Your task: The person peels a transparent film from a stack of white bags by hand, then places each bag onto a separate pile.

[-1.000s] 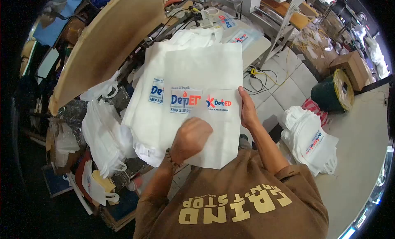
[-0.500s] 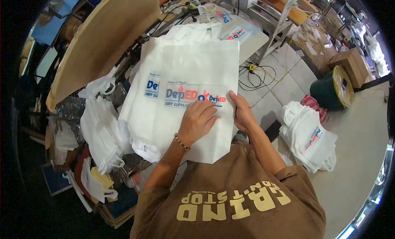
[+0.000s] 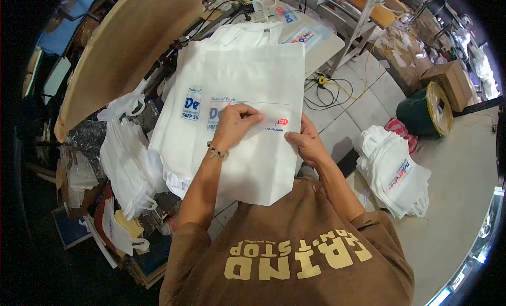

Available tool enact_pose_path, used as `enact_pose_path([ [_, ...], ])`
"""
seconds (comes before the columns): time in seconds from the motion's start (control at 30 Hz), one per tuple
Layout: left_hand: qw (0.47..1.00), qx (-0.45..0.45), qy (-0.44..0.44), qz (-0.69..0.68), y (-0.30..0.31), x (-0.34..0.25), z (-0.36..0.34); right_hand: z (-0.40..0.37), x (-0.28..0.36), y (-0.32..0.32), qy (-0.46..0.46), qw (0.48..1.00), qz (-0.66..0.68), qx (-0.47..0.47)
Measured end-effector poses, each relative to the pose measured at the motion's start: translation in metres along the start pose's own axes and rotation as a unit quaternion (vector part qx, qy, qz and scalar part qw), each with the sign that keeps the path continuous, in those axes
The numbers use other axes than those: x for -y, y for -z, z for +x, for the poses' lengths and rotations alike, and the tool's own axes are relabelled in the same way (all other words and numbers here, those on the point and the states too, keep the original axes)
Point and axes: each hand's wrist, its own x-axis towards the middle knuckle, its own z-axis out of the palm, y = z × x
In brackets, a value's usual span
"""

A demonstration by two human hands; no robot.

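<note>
- Bkgd: cluttered workshop, tiled floor (image 3: 375,98) w/ cables (image 3: 332,90); curved wooden panel (image 3: 124,58) seen at upper L.
- White bag (image 3: 258,171) w/ blue/red print is positioned in front of torso, over a stack of similar bags (image 3: 184,69).
- Chg vs. 0.5 s ago: L hand (image 3: 240,125) has been shifted up/left; first logo now mostly covered, "OK" logo hidden, and less of the second DepED logo left showing.
- R hand (image 3: 308,141): thumb now laid on front face. Judged: bag steadied at edge, work centred on print.
- R grip: closed on bag's R edge, thumb in front, fingers partly hidden behind.
- L grip: fingers curled over print, no firm hold on bag seen; whether anything small is pinched can't be told.
- Containers: dark green drum (image 3: 416,116) w/ yellowish top, contents unreadable; cardboard box (image 3: 447,87) beside it, contents n/v.
- More printed bags (image 3: 390,169) piled on floor at R, unprinted-looking ones (image 3: 126,163) bunched at L; contents, if any, not shown.
</note>
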Motion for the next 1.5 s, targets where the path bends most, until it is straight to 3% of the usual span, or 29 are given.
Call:
enact_pose_path([
  [0.1, 0.998, -0.032, -0.050, 0.004, 0.003, 0.003, 0.006, 0.001, -0.001, 0.000, 0.003, 1.000, 0.007, -0.004],
  [0.2, 0.997, -0.038, -0.033, -0.051, 0.006, 0.007, 0.014, -0.001, 0.002, -0.002, 0.005, 1.000, -0.010, -0.007],
  [0.53, 0.993, -0.100, -0.057, -0.003, 0.028, 0.020, 0.053, 0.000, 0.002, 0.001, 0.022, 0.997, -0.077, -0.008],
  [0.67, 0.948, -0.293, -0.124, 0.010, 0.081, 0.026, 0.059, 0.003, 0.006, -0.006, 0.045, 0.996, -0.063, -0.032],
  [0.77, 0.926, -0.344, -0.156, 0.002, 0.139, 0.028, 0.015, 0.021, 0.012, -0.012, 0.057, 0.990, -0.104, -0.082],
  [0.8, 0.915, -0.352, -0.182, -0.067, 0.150, 0.030, -0.007, 0.024, 0.016, -0.010, 0.123, 0.981, -0.128, -0.078],
  [0.83, 0.917, -0.368, -0.153, 0.008, 0.169, 0.038, -0.032, 0.024, 0.019, -0.008, 0.188, 0.967, -0.156, -0.080],
  [0.87, 0.900, -0.382, -0.157, 0.137, 0.194, 0.050, -0.059, 0.019, 0.024, -0.011, 0.194, 0.961, -0.164, -0.108],
  [0.9, 0.888, -0.372, -0.223, 0.153, 0.184, 0.031, -0.096, 0.006, 0.036, -0.005, 0.245, 0.953, -0.117, -0.133],
  [0.93, 0.916, -0.340, -0.212, -0.001, 0.208, 0.068, -0.113, -0.011, 0.045, 0.011, 0.299, 0.937, -0.074, -0.164],
  [1.0, 0.891, -0.454, 0.002, -0.022, 0.219, 0.075, -0.144, -0.043, 0.052, 0.067, 0.341, 0.905, -0.030, -0.255],
  [1.03, 0.895, -0.406, -0.025, 0.183, 0.256, 0.127, -0.163, -0.057, 0.054, 0.099, 0.377, 0.882, 0.032, -0.281],
  [1.07, 0.871, -0.483, 0.072, 0.054, 0.203, 0.052, -0.164, -0.077, 0.049, 0.139, 0.358, 0.861, 0.057, -0.356],
  [1.1, 0.891, -0.421, -0.132, -0.111, 0.249, 0.138, -0.172, -0.102, 0.053, 0.168, 0.331, 0.834, 0.116, -0.427],
  [1.13, 0.828, -0.473, 0.004, 0.303, 0.210, 0.076, -0.183, -0.125, 0.058, 0.194, 0.301, 0.800, 0.176, -0.488],
  [1.17, 0.809, -0.452, -0.018, 0.375, 0.203, 0.062, -0.185, -0.139, 0.040, 0.244, 0.315, 0.748, 0.195, -0.551],
  [1.2, 0.813, -0.448, -0.036, 0.369, 0.201, 0.057, -0.185, -0.158, 0.010, 0.312, 0.318, 0.738, 0.178, -0.567],
  [1.23, 0.817, -0.445, -0.053, 0.363, 0.198, 0.051, -0.184, -0.183, 0.032, 0.301, 0.305, 0.680, 0.207, -0.633],
  [1.27, 0.816, -0.444, -0.059, 0.364, 0.190, 0.034, -0.181, -0.199, 0.010, 0.349, 0.314, 0.640, 0.218, -0.666],
  [1.33, 0.812, -0.410, 0.002, 0.416, 0.173, -0.005, -0.179, -0.236, -0.018, 0.403, 0.367, 0.617, 0.184, -0.671],
  [1.4, 0.831, -0.392, -0.018, 0.393, 0.162, -0.035, -0.178, -0.253, -0.060, 0.475, 0.275, 0.503, 0.237, -0.785],
  [1.43, 0.850, -0.373, -0.033, 0.370, 0.155, -0.044, -0.178, -0.260, -0.082, 0.503, 0.273, 0.503, 0.241, -0.784],
  [1.47, 0.758, -0.351, -0.057, 0.546, 0.199, 0.001, -0.178, -0.265, -0.105, 0.527, 0.242, 0.482, 0.303, -0.786],
  [1.5, 0.770, -0.350, -0.064, 0.530, 0.195, -0.008, -0.182, -0.266, -0.118, 0.534, 0.208, 0.457, 0.365, -0.784],
])
